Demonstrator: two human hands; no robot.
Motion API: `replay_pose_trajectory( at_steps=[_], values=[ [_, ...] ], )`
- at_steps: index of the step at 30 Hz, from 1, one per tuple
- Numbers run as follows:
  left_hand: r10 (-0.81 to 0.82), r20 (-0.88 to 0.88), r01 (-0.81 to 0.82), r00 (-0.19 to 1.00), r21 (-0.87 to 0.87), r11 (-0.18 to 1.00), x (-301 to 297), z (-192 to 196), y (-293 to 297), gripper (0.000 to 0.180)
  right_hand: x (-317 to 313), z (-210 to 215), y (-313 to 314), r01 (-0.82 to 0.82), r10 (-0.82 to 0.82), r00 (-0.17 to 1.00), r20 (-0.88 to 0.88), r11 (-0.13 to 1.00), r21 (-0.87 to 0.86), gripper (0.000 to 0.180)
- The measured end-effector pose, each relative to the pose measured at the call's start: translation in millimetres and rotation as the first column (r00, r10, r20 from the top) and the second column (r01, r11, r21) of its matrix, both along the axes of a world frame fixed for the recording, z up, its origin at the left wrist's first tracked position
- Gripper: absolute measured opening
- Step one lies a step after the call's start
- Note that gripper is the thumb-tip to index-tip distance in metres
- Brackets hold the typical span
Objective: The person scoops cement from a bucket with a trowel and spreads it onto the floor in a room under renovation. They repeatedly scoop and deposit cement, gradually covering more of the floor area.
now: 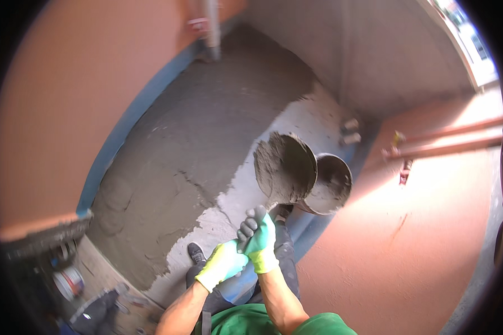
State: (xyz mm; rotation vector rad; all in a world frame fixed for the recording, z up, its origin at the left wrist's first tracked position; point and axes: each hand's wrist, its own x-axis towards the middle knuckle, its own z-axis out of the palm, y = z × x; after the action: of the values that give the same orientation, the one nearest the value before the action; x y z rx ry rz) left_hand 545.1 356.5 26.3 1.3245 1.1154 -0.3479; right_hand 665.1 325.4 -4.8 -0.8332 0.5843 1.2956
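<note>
Both my hands wear yellow-green gloves with dark grey palms and fingers. My right hand [260, 239] is closed around the handle of what looks like a shovel, farther forward. Just behind it, my left hand [224, 266] is closed on the same handle, close to my body. A short pale bit of handle shows beyond the right glove; the rest is hidden by the gloves. A lumpy heap of wet grey mortar [271, 164] covers the blade, in front of or over a dark round bucket [314, 162]. A second bucket [349, 192], with mortar inside, stands right beside it.
Wet mortar [173, 139] covers much of the floor, bordering a pale bare strip [209, 220] near my shoe. Orange walls with blue lower bands flank me. A white pipe [213, 33] stands at the far corner. Two small blocks [350, 131] and a white pail [69, 282] lie about.
</note>
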Motion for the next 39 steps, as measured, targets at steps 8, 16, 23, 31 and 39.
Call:
replay_pose_trajectory(
  at_steps=[8,16,23,31,39],
  values=[
    [-0.682,-0.268,0.691,0.681,-0.075,0.719,252,-39,-2,0.024,170,-133,-82,0.547,-0.589,0.693,-0.415,0.805,-0.230,0.025],
    [-0.811,-0.429,0.873,0.399,-0.094,0.479,390,-174,-37,0.031,249,-294,-103,0.557,-0.628,0.727,-0.277,0.776,-0.296,0.034],
    [-0.603,-0.434,0.596,0.669,-0.170,0.784,411,-234,-51,0.032,298,-331,-105,0.381,-0.488,0.766,-0.419,0.869,-0.316,0.030],
    [-0.516,-0.430,0.457,0.741,-0.239,0.857,419,-214,-38,0.031,313,-315,-96,0.412,-0.502,0.772,-0.391,0.863,-0.294,0.027],
    [-0.454,-0.267,0.451,0.850,-0.075,0.889,374,-210,-65,0.029,297,-292,-120,0.413,-0.472,0.791,-0.389,0.881,-0.230,0.021]
  ],
)
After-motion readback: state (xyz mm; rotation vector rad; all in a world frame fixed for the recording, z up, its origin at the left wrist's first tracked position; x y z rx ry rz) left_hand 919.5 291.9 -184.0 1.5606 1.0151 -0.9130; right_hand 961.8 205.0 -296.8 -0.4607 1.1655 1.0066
